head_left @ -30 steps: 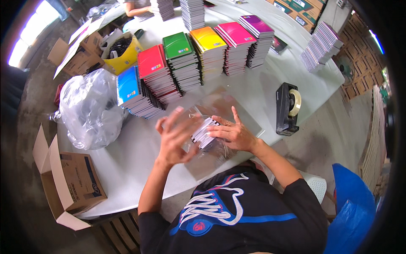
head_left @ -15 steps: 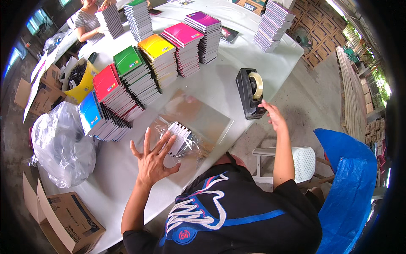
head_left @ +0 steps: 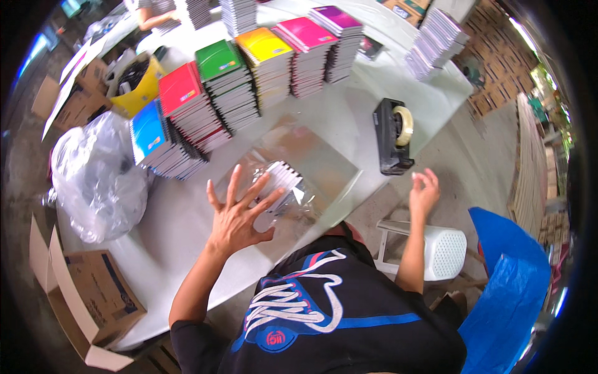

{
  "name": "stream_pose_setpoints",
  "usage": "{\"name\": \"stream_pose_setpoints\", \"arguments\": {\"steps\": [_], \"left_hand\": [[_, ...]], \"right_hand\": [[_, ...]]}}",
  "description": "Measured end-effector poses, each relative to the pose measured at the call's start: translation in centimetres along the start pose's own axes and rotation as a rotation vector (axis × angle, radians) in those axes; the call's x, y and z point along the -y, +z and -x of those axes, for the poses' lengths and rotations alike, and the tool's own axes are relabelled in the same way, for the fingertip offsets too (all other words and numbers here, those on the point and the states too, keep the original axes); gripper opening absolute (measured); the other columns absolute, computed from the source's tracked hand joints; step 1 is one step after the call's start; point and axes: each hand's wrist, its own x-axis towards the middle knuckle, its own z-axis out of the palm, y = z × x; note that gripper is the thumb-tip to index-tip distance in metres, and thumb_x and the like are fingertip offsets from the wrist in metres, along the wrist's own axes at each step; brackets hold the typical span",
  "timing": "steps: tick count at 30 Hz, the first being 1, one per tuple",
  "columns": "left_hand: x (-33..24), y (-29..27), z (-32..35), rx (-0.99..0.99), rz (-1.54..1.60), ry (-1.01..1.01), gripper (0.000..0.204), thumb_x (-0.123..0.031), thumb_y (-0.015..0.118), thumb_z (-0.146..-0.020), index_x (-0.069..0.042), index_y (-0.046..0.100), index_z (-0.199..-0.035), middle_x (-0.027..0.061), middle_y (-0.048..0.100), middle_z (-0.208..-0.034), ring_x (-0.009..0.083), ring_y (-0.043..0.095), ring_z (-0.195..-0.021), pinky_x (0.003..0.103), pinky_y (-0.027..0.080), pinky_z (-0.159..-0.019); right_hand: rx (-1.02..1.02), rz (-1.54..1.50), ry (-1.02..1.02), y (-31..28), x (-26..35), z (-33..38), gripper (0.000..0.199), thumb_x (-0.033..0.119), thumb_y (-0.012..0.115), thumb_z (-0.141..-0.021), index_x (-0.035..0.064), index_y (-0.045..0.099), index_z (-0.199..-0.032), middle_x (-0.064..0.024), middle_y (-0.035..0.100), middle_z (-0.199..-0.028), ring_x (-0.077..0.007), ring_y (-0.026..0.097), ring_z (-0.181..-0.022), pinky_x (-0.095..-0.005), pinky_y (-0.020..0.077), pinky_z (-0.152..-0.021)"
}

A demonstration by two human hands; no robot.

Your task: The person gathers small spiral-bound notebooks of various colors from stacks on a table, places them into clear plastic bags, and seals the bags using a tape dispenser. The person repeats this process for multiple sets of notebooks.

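My left hand (head_left: 240,217), fingers spread wide, rests at the left edge of a small spiral notebook bundle (head_left: 283,181) in crinkled clear plastic. White pages and dark binding coils show through the film. The bundle lies on a flat, see-through sheet (head_left: 330,163) near the table's front edge. Off the table edge, my right hand (head_left: 424,194) has thumb and fingertips brought together in a pinch; whatever they hold, if anything, is too small to make out. Just beyond it stands a black tape dispenser (head_left: 386,146) with a roll of pale tape (head_left: 405,126).
Stacked spiral notebooks in blue (head_left: 148,134), red (head_left: 180,87), green (head_left: 218,59), yellow (head_left: 265,45), pink (head_left: 305,31) and purple (head_left: 336,17) cross the table. A plastic bag (head_left: 99,181) and open carton (head_left: 103,293) lie left. A white stool (head_left: 445,249) stands right.
The view has shifted, so the table things appear farther right. My right hand has drawn back from the tape dispenser, its fingers now pinched. My left hand stays spread by the bundle.
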Motion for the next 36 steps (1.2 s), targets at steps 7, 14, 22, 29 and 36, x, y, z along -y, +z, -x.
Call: {"name": "stream_pose_setpoints", "arguments": {"steps": [7,14,22,29,36], "left_hand": [[0.2,-0.5,0.0,0.152,-0.031,-0.037,0.094,-0.051,0.077,-0.05,-0.052,0.034,-0.133,-0.0097,0.023,-0.15,0.0363,-0.002,-0.14,0.069,-0.009,-0.099],[0.2,-1.4,-0.3,0.197,-0.032,0.005,0.095,-0.053,0.077,-0.051,-0.054,0.032,-0.134,-0.008,0.022,-0.151,0.0373,-0.005,-0.14,0.069,-0.01,-0.099],[-0.5,3.1,-0.2,-0.203,-0.018,-0.007,0.072,-0.042,0.076,-0.058,-0.046,0.049,-0.125,-0.007,0.032,-0.146,0.0367,0.009,-0.139,0.065,-0.007,-0.102],[-3.6,5.7,-2.7,-0.831,0.544,-0.31,0.02,-0.027,0.072,-0.072,-0.018,0.07,-0.09,0.01,0.043,-0.13,0.034,0.028,-0.132,0.048,0.016,-0.108],[-4.7,5.7,-2.1,-0.776,0.824,-0.429,0.037,-0.035,0.08,-0.064,-0.01,0.067,-0.087,0.0145,0.03,-0.134,0.0334,0.031,-0.127,0.047,0.026,-0.106]], "right_hand": [[1.184,0.023,-0.333,7.7,16.5,3.0,0.064,0.009,0.063,-0.082,0.0132,0.037,-0.14,-0.0029,0.065,-0.068,-0.0024,0.048,-0.049,-0.0179,0.0356,-0.041],[1.034,0.803,-0.912,19.2,19.5,6.0,0.092,0.023,0.073,-0.073,0.0166,0.017,-0.146,-0.0129,0.067,-0.08,-0.0252,0.066,-0.078,-0.0373,0.0513,-0.071],[1.27,0.281,-0.951,14.8,15.5,-2.7,0.067,0.01,0.078,-0.065,0.0213,0.052,-0.125,-0.0099,0.056,-0.114,-0.0226,0.056,-0.103,-0.0358,0.047,-0.085],[1.395,-0.441,-0.513,17.5,9.0,1.9,0.026,0.011,0.077,-0.068,0.0132,0.071,-0.094,-0.0082,0.039,-0.137,-0.022,0.036,-0.127,-0.0387,0.0334,-0.103],[1.365,-0.455,-0.339,17.8,10.3,2.7,0.014,0.016,0.075,-0.072,0.0091,0.071,-0.083,-0.0093,0.042,-0.132,-0.0224,0.037,-0.125,-0.0388,0.0311,-0.102]]}}
